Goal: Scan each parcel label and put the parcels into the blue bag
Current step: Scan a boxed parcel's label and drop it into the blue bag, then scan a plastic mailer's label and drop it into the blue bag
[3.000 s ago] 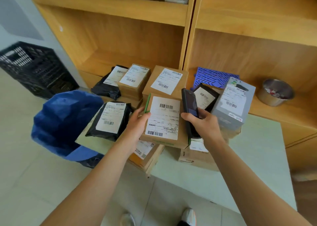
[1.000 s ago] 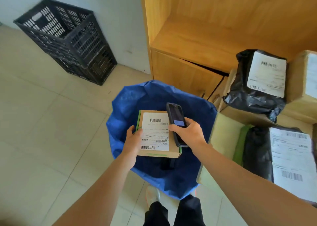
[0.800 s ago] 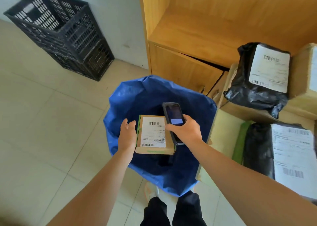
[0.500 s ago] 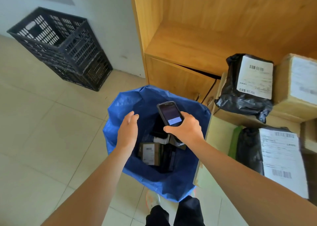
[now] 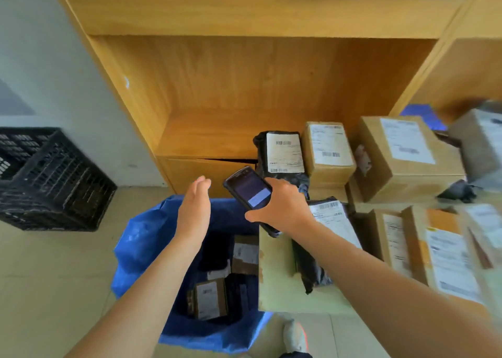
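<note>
The blue bag [image 5: 141, 249] stands open on the floor below my hands. Inside it lie several parcels, among them a brown box with a white label [image 5: 210, 299]. My left hand [image 5: 195, 212] hovers over the bag's rim, empty, fingers loosely extended. My right hand [image 5: 279, 208] grips a black handheld scanner [image 5: 248, 190] with a lit screen, above the bag's right side. To the right, labelled parcels are piled up: a black poly bag [image 5: 282, 152], a small brown box [image 5: 327, 148], a bigger brown box [image 5: 402, 154] and another black poly bag [image 5: 331, 221].
A wooden shelf unit [image 5: 231, 91] rises behind the bag. A black plastic crate [image 5: 46, 178] sits on the tiled floor at the left. A pale green table top [image 5: 277, 276] bears the parcels at the right. My shoe [image 5: 294, 336] shows at the bottom.
My left hand let the brown box drop into the blue bag and then rose, empty. My view swung from the bag up and right toward the parcel pile.
</note>
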